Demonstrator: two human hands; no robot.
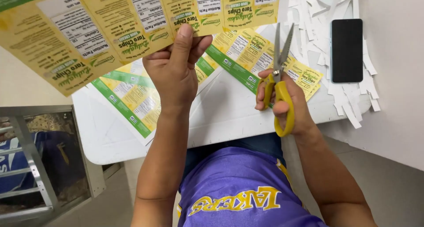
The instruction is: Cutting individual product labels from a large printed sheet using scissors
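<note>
My left hand (174,70) holds up a large yellow sheet of printed labels (110,28), pinched at its lower edge between thumb and fingers. My right hand (285,101) grips yellow-handled scissors (279,76), blades pointing up and slightly apart, just right of the sheet. Under both hands more yellow-and-green label sheets (132,99) lie flat on the white table (229,116), with a small stack of cut labels (260,52) behind the scissors.
A black phone (346,50) lies face up at the table's right, among several white paper strips (349,103). A metal frame (31,165) stands on the floor at lower left. My purple shirt (238,191) is below the table edge.
</note>
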